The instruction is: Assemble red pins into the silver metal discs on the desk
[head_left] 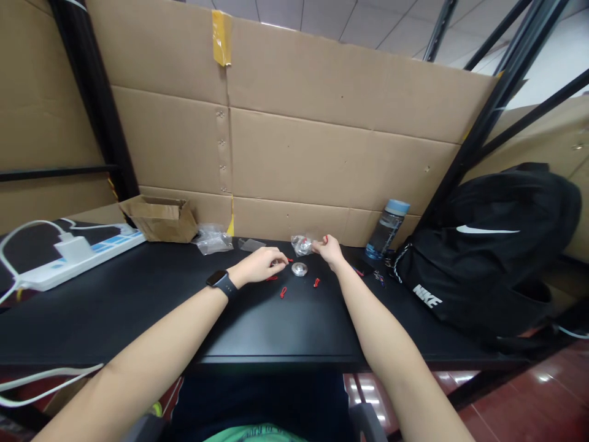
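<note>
My left hand [263,264], with a dark watch on its wrist, hovers low over the black table with its fingers curled together. Whatever lies between those fingertips is too small to make out. Red cord loops [283,293] lie below and beside it, one partly under the fingers. Across from it, my right hand [328,252] is closed on the edge of a clear plastic bag [302,245] with something red inside. A bit of red shows at its fingers too. Between the hands sits a small round silvery disc [299,269]. Another red cord loop [316,282] lies nearer me.
A water bottle [389,228] and a black backpack [483,258] stand to the right, with small keyring-like pieces [379,278] near them. At the left are an open cardboard box [161,219], crumpled plastic [212,239] and a power strip [87,261]. A cardboard wall [322,153] closes the back.
</note>
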Demonstrator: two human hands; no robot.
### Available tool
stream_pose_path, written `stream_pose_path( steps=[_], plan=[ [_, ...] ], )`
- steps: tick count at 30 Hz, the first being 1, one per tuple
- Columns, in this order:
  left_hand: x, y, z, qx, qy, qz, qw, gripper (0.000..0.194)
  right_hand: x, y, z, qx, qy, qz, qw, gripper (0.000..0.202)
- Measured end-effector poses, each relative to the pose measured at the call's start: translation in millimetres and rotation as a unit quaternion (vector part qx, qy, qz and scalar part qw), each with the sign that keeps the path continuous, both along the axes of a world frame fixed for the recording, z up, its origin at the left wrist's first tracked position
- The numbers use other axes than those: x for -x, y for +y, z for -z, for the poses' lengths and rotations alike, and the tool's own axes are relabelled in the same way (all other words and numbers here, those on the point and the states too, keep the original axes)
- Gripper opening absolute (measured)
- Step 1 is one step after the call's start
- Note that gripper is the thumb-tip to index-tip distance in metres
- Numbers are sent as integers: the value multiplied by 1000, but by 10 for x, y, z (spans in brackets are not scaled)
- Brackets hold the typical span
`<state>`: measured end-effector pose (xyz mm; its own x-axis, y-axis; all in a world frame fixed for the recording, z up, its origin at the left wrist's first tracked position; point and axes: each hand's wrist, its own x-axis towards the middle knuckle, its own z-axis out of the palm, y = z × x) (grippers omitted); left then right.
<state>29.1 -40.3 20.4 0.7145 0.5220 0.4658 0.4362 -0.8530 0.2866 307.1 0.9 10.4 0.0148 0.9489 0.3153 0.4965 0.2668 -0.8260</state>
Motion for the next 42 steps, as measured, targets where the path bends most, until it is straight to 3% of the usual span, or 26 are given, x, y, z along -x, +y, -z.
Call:
stream_pose_path(
  steps=[3,5,6,8,11,13,16,21,29,42],
  plan=[
    [-25,-66,-4,47,46,66,996,22,-11,-36,-46,-22,-44,57,997,40],
    [-18,-95,-11,95,84,112,986,20,10,-104,-111,-25,-78,48,995,38],
    [-11,-104,-15,112,99,126,981,21,26,-148,-148,-16,-98,23,995,36],
    [1,-111,-25,127,118,136,975,22,65,-241,-219,40,-157,-87,983,34],
    [-1,-107,-28,137,128,144,972,18,141,-352,-285,107,-212,-224,945,46],
    [-15,-102,-18,153,124,160,967,13,198,-387,-288,108,-221,-242,938,49],
    [-38,-96,1,164,121,169,964,7,269,-383,-245,81,-239,-212,944,46],
    [-48,-132,-38,114,125,127,977,6,309,-309,-143,51,-270,-206,939,46],
    [-49,-162,-56,159,41,78,983,18,270,-275,-107,79,-272,-218,934,49],
    [-36,-54,-22,30,-66,-29,997,15,244,-290,-139,72,-262,-228,935,43]
  ],
)
